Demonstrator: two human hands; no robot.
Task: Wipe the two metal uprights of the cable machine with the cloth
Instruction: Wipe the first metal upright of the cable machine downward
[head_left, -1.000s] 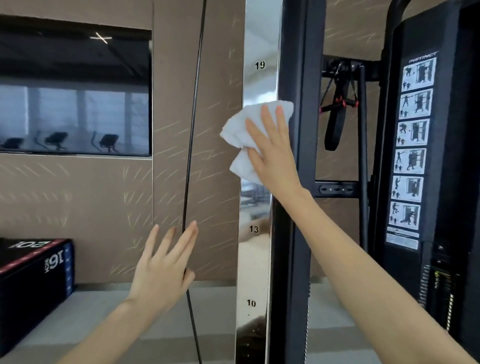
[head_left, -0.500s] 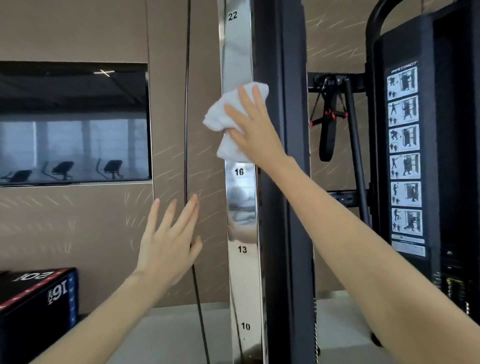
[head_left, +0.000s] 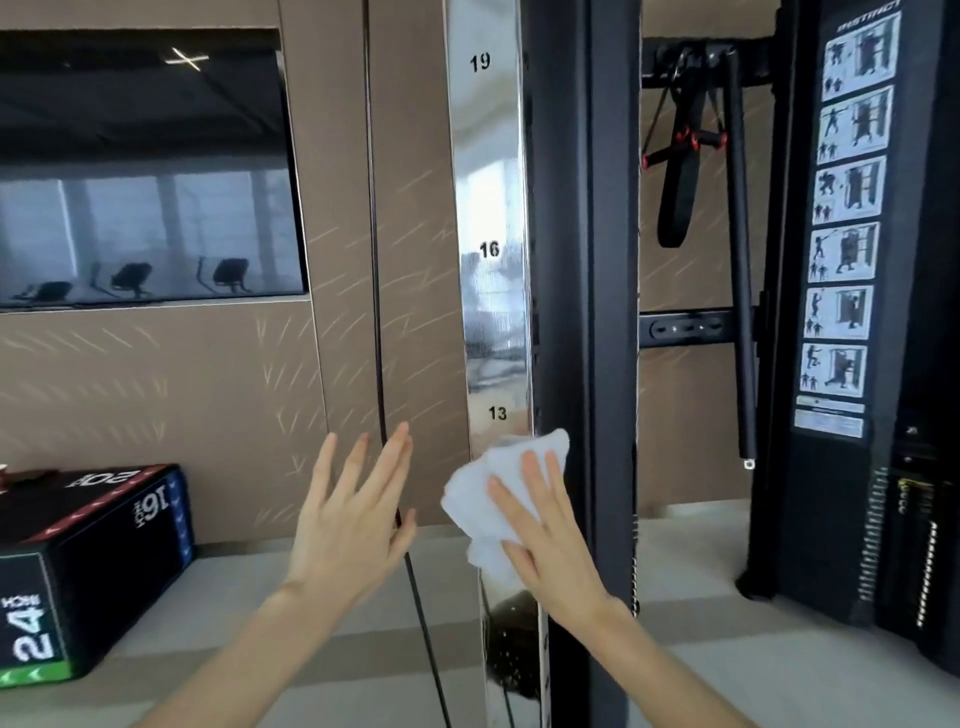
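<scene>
Pressing cloth (head_left: 479, 492) against chrome upright (head_left: 492, 208), right hand (head_left: 546, 532) flat.

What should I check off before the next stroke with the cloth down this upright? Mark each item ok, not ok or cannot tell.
1. Crumpled white cloth lies against the mirror-bright numbered metal upright, just below the 13 mark: ok.
2. Right hand covers the cloth, straight fingers pressing it on: ok.
3. Left hand is open, holds nothing and is off the upright: ok.
4. Left hand clear of the thin black cable: cannot tell; they overlap in view.
5. Dark speckled patch lower on the upright, dirt or reflection: cannot tell.
6. Second upright wiped: cannot tell; not identifiable here.
</scene>
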